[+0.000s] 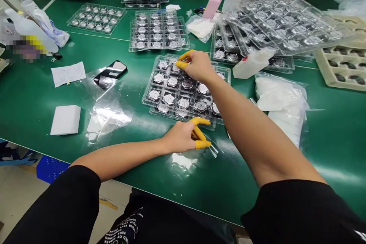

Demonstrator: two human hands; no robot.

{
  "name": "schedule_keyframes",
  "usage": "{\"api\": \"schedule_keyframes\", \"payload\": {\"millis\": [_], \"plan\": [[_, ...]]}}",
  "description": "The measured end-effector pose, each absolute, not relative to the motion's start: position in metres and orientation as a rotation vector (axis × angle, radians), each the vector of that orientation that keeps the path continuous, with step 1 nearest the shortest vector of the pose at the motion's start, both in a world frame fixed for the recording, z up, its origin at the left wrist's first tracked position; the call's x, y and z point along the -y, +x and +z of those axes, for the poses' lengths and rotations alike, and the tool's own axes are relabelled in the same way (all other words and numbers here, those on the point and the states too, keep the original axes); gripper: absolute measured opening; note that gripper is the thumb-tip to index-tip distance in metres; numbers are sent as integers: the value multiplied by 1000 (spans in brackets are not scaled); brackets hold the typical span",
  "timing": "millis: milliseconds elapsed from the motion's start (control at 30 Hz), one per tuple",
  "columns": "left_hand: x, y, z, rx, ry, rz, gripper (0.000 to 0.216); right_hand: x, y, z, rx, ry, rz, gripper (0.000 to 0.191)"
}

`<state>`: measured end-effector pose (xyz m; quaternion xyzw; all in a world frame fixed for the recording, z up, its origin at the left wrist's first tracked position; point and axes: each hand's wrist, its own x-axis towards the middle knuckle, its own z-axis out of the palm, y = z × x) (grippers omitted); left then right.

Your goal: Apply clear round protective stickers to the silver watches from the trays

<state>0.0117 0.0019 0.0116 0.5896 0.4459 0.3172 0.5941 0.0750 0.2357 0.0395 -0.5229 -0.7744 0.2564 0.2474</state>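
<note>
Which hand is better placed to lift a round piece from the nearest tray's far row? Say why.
Likely the right hand: its fingers are at the far row of the clear tray, while the left hand is by the near edge.

Glossy, transparent plastic forms the compartment tray (145,100); its watch cases (183,103) look like polished, silvery metal. The counter (211,187) is smooth and shiny. The finger cots (200,121) look like matt rubber, the phone (110,73) like glossy glass, the block (65,120) like matt foam. Crinkled plastic film (110,110) glares; the sleeves (65,198) are dull cloth.
</note>
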Motion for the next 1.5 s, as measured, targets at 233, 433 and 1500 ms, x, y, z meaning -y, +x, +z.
{"api": "schedule_keyframes", "payload": {"millis": [233,433,1500], "plan": [[-3,8,17,-1020,1447,663,66,-240,42,34,2257,-1602,374,27],[-4,8,14,-1020,1468,654,61,-246,21,21,2258,-1438,358,29],[-5,8,2,-1035,1190,883,63,-28,182,36,1283,-1369,1667,75]]}}
